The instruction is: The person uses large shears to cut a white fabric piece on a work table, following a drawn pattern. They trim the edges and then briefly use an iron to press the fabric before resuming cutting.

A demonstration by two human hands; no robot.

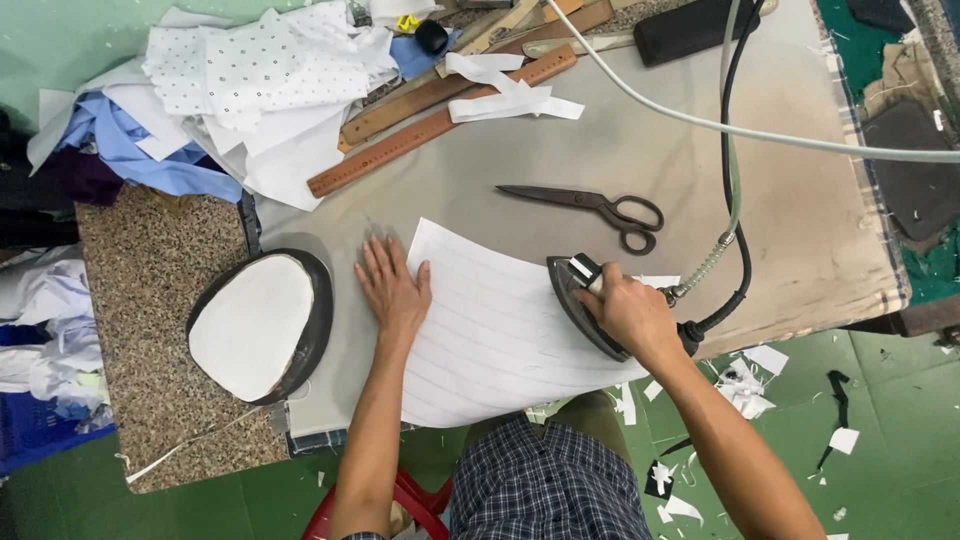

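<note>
Checked cloth on the person's lap [545, 490] is closest to the camera, just under the table edge. Far to the left sits an oval pad [258, 325], white on top with a dark rim, on the speckled counter [140, 300]. Next comes the left hand [392, 288], open and flat, with fingers spread, pressing down on the left edge of the white striped cloth [490, 330]. That cloth lies on the grey ironing table [640, 170], near the front edge, between the two hands. Its long side runs from the far left corner toward the near right, and its thin stripes run the same slanted way. On the right part of the cloth stands the iron [580, 305]. The right hand [630, 312] is closed tight around its handle. The iron's pointed nose aims up and to the left, and its long side slants down to the right, where a dark cord [738, 200] leaves its back end. To do this well, I think the flat hand should keep the cloth smooth and stay well away from the hot iron, and the iron should slide slowly along the stripes. Behind the iron lie dark scissors [600, 208], and farther back a long wooden ruler [440, 122].
</note>
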